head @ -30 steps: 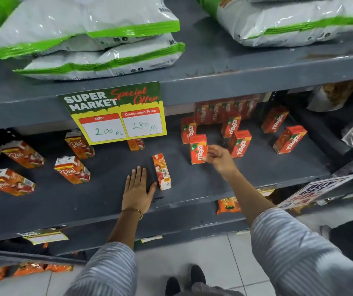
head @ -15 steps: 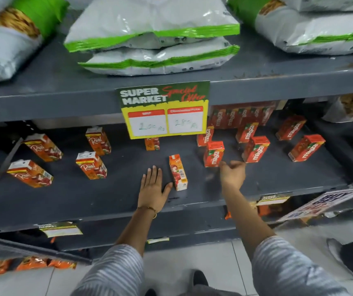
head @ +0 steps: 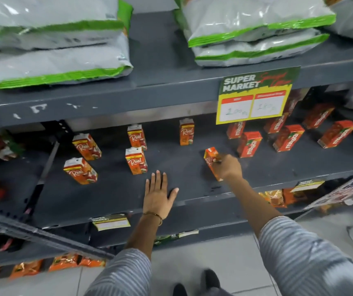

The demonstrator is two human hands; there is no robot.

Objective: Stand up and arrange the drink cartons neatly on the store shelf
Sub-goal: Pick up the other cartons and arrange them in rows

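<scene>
My right hand point(head: 226, 167) is closed around a small orange Real carton point(head: 210, 159), which is tilted, in the middle of the grey shelf point(head: 111, 189). My left hand point(head: 157, 194) lies flat and open on the shelf near its front edge, holding nothing. Several Real cartons stand to the left, among them one just above my left hand point(head: 136, 160), one at the back point(head: 186, 132) and two at far left point(head: 80, 170) point(head: 86, 146). Red Maaza cartons point(head: 249, 144) point(head: 288, 137) point(head: 337, 133) stand on the right.
A green-and-yellow price sign point(head: 254, 97) hangs from the shelf above, partly hiding the back Maaza cartons. Large white-and-green bags point(head: 56, 58) point(head: 256, 33) lie on the upper shelf. Orange packets fill the lower shelf point(head: 30, 268). My shoes point(head: 194, 283) stand on the tiled floor.
My right hand left the Maaza carton, moved left and took hold of the lying Real carton, tilting it up. The view swung left. My left hand stayed flat on the shelf.
</scene>
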